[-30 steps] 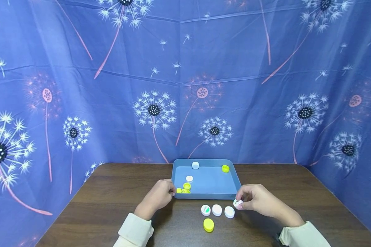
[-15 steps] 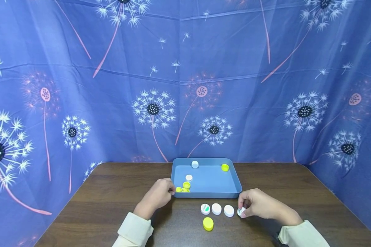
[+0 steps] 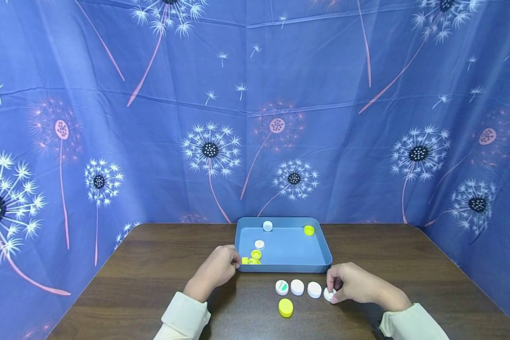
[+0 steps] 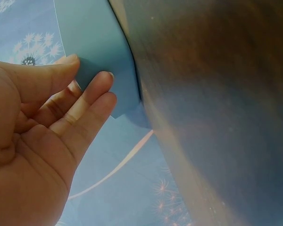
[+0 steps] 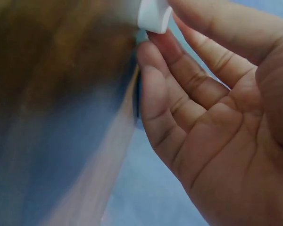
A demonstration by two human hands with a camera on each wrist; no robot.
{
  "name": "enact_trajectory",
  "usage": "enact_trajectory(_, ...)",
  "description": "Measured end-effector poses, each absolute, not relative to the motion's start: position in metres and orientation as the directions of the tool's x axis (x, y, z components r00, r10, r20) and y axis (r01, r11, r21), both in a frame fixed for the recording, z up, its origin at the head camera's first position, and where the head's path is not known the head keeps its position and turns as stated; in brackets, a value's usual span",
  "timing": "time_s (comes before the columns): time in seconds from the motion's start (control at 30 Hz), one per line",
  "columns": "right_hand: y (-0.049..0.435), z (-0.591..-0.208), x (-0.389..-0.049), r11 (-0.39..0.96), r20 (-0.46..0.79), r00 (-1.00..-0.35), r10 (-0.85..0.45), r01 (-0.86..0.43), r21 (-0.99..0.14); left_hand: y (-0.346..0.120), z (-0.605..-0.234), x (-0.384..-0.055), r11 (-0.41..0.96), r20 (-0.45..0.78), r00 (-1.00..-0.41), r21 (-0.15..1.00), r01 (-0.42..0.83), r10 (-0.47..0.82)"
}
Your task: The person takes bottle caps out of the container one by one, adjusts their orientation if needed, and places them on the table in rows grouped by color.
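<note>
My right hand pinches a white bottle cap between thumb and fingertips at the right end of a row on the table. The side of that cap shows at the top of the right wrist view. Left of it in the row are three more caps: a plain white cap, another white cap and a white cap with a green mark. My left hand pinches the rim of the blue tray at its near left corner. The left wrist view shows thumb and fingers on either side of the tray wall.
A yellow cap lies in front of the row. Inside the tray are a white cap at the back, another white cap, a yellow cap at right and several yellow caps at near left. Behind the brown table hangs a blue cloth.
My right hand has moved down from beside the tray's near right corner, bringing its white cap to the row's right end. The left hand keeps its place on the tray.
</note>
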State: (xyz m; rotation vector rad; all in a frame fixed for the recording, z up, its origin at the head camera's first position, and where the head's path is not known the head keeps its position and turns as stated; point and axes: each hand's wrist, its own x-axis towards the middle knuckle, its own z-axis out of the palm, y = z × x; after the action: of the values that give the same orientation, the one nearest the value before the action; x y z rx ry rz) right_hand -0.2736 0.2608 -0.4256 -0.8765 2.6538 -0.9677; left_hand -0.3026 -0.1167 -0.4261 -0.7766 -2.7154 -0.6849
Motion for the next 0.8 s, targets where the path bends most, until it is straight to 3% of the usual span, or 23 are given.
enact_trajectory(0.27, 0.2586, -0.4269, -0.2725, 0.631, 0.005, -0.822, -0.569, -0.440, -0.639, -0.1150, -0.4242, -0.3021, 0.765, 0.311, -0.856, 0.391, 0.512, 0.413)
enact_trajectory(0.8, 0.2585, -0.4282, -0.2736, 0.609, 0.018, -0.820, -0.571, -0.438, -0.661, -0.1160, -0.4263, -0.3027, 0.765, 0.308, -0.851, 0.380, 0.519, 0.425)
